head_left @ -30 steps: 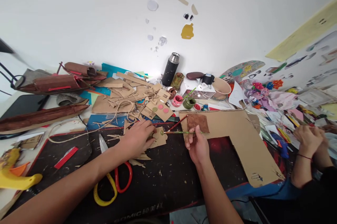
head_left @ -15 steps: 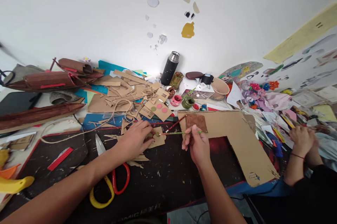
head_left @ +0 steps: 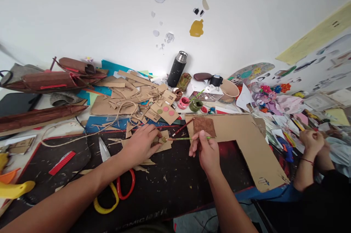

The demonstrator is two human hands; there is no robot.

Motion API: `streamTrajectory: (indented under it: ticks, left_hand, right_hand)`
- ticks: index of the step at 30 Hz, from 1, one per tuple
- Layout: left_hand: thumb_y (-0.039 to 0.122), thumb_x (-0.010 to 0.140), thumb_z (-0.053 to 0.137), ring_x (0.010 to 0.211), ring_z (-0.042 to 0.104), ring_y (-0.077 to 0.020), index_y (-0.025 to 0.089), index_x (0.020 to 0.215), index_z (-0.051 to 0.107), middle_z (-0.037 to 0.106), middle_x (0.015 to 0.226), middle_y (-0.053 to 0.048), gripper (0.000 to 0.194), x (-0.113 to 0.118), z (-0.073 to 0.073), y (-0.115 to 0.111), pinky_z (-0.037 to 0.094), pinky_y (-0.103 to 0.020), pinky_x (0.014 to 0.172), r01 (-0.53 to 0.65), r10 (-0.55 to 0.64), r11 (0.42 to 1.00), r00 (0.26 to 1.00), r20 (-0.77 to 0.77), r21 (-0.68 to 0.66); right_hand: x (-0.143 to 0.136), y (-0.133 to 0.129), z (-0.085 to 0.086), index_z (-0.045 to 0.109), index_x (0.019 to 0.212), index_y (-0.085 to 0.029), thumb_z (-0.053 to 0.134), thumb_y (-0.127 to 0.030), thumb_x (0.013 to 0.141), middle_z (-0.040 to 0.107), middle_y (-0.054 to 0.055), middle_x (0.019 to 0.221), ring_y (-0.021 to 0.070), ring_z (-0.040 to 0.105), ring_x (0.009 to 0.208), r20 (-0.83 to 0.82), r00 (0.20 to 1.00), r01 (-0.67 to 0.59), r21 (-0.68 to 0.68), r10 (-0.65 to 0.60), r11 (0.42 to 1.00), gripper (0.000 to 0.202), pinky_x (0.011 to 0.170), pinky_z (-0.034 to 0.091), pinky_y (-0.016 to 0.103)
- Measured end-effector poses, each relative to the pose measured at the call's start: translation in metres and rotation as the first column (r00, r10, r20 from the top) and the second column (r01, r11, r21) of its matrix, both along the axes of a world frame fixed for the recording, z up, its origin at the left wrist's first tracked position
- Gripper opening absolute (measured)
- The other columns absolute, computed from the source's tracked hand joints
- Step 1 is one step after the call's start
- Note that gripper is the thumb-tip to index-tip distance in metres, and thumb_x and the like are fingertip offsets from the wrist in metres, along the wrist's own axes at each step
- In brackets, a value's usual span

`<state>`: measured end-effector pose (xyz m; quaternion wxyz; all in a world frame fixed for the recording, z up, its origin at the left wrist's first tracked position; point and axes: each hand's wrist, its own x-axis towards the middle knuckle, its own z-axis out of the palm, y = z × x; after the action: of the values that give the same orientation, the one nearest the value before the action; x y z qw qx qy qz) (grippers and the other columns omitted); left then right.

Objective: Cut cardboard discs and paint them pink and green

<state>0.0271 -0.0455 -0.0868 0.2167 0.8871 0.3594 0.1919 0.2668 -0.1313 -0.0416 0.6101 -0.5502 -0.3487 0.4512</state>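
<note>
My right hand (head_left: pixel 207 149) grips a thin paintbrush (head_left: pixel 182 138) with a green handle, its tip pointing left. At that tip lies a small cardboard piece (head_left: pixel 163 140) with olive-green paint on it, over a larger square of cardboard (head_left: pixel 168 146). The fingertips of my left hand (head_left: pixel 144 141) are closed at the small piece's left edge; they partly hide it. Right of the brush, a brown-painted square (head_left: pixel 205 127) lies on a large L-shaped cardboard sheet (head_left: pixel 246 145). A second, dark red brush (head_left: pixel 183 127) rests beside the square.
Scissors (head_left: pixel 125 187) with red and yellow handles lie under my left forearm. Behind my hands stand a pink paint jar (head_left: pixel 183 103), a green paint jar (head_left: pixel 196 105) and a black flask (head_left: pixel 177 68). Cardboard scraps (head_left: pixel 127 92) pile up at left. Another person's hands (head_left: pixel 314 143) rest at right.
My hands keep nearly the same place, with the brush tip still at the small cardboard piece. The view has shifted slightly.
</note>
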Motion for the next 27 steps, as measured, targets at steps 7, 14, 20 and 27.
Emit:
streamTrajectory:
  ticks: [7, 14, 20, 27]
  left_hand:
    - [0.026, 0.093, 0.065, 0.105, 0.060, -0.0302, 0.021, 0.102, 0.066, 0.065, 0.108, -0.008, 0.010, 0.000, 0.000, -0.001, 0.049, -0.045, 0.095, 0.010, -0.010, 1.000, 1.000, -0.017, 0.027]
    - [0.027, 0.093, 0.066, 0.109, 0.061, -0.0324, 0.020, 0.104, 0.066, 0.065, 0.112, -0.010, 0.012, 0.000, 0.000, -0.001, 0.048, -0.046, 0.097, 0.014, -0.013, 0.999, 0.999, -0.030, 0.034]
    - [0.030, 0.096, 0.064, 0.107, 0.061, -0.0316, 0.021, 0.104, 0.066, 0.065, 0.109, -0.010, 0.012, 0.000, 0.000, -0.001, 0.049, -0.046, 0.096, 0.010, -0.009, 1.000, 1.000, -0.022, 0.028]
    - [0.026, 0.095, 0.066, 0.105, 0.060, -0.0305, 0.021, 0.104, 0.065, 0.064, 0.109, -0.009, 0.010, 0.000, 0.000, -0.002, 0.048, -0.045, 0.096, 0.020, -0.017, 0.999, 0.998, -0.054, 0.041]
  right_hand:
    - [-0.007, 0.000, -0.002, 0.070, 0.078, -0.018, 0.068, -0.067, 0.093, 0.058, -0.003, 0.046, 0.0143, 0.061, 0.037, 0.049, 0.998, -0.031, 0.001, 0.031, 1.000, 0.051, 0.037, 0.040, 0.020]
    - [-0.005, -0.002, -0.001, 0.071, 0.077, -0.018, 0.068, -0.070, 0.092, 0.060, -0.001, 0.046, 0.0135, 0.060, 0.038, 0.159, 0.987, -0.014, -0.015, 0.016, 1.000, 0.054, 0.038, 0.041, 0.019]
    - [-0.003, -0.004, 0.004, 0.070, 0.077, -0.018, 0.070, -0.068, 0.092, 0.058, -0.002, 0.046, 0.0144, 0.061, 0.038, 0.102, 0.995, 0.013, 0.022, -0.015, 1.000, 0.051, 0.037, 0.042, 0.020]
    - [-0.011, -0.003, -0.003, 0.072, 0.079, -0.018, 0.065, -0.069, 0.095, 0.062, -0.001, 0.048, 0.0135, 0.062, 0.040, 0.175, 0.983, -0.058, -0.014, 0.060, 0.998, 0.053, 0.039, 0.042, 0.019]
